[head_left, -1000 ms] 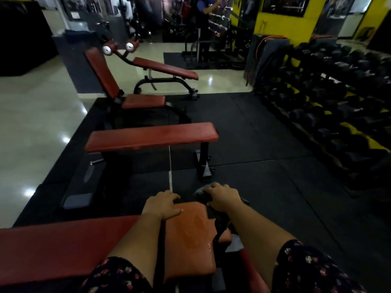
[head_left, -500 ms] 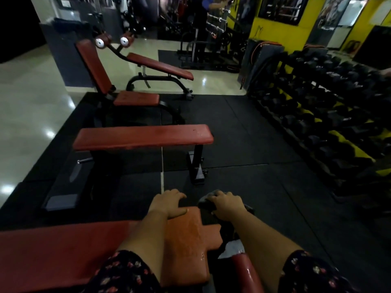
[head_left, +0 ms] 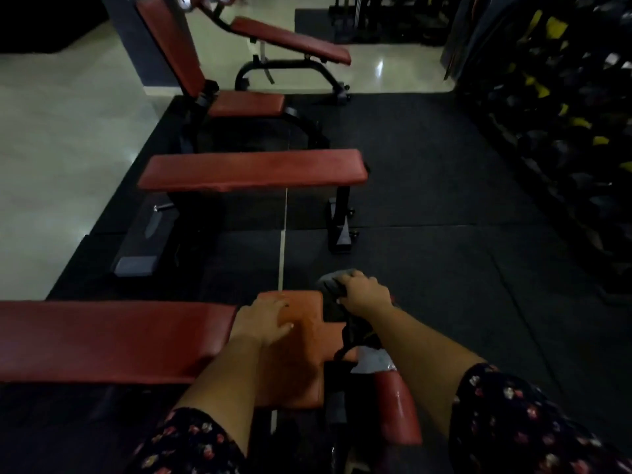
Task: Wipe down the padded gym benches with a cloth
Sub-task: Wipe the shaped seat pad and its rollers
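Observation:
A red padded bench (head_left: 102,340) runs across the bottom left, with a wet-looking seat pad (head_left: 301,340) at its right end. My left hand (head_left: 265,319) rests flat on that seat pad with fingers spread. My right hand (head_left: 364,292) grips a dark grey cloth (head_left: 330,283) just past the pad's right far corner, over the bench's black frame. A red roller pad (head_left: 396,408) sits low beside my right forearm. A second flat red bench (head_left: 253,171) stands ahead.
An adjustable red bench (head_left: 246,104) and an inclined red bench (head_left: 290,39) stand farther back. A dumbbell rack (head_left: 564,131) lines the right side. Black rubber mats (head_left: 444,234) cover the floor here; pale tiles (head_left: 51,148) lie to the left.
The view has tipped downward and closer. My left hand slid back from the pad's far edge onto its top. My right hand stays on the cloth at the pad's corner.

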Available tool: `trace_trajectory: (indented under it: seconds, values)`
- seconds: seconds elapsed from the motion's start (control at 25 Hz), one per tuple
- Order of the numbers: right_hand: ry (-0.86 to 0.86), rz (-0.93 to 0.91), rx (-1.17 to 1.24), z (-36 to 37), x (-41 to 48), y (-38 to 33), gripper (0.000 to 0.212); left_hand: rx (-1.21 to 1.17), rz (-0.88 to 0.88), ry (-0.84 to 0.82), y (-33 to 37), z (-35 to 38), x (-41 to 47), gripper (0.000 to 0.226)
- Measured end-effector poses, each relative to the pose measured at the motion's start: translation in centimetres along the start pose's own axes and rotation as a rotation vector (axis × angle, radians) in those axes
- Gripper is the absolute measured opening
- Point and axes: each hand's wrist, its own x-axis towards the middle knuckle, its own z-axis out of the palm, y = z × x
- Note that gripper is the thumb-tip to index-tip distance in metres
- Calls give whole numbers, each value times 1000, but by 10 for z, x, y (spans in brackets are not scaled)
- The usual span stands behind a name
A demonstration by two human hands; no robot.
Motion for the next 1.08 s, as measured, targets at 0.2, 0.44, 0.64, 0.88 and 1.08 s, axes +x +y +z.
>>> trace_trajectory:
  seconds: [0.2,0.44,0.64,0.88,1.08]
  values:
    - [-142,-31,-12,66,13,10,55,-7,-49,-42,-1,50,2,62]
    - [-264,85,-9,170,17,37,63,-184,-190,6,-9,134,5,68]
    - [-176,223,24,234,-1,49,62,-264,-273,-27,-28,206,2,91]
    - [259,388,302,250,47,37,77,-368,-218,-176,-58,254,27,135]
    - [138,280,103,244,112,18,68,-399,-208,-203,-73,264,52,147]
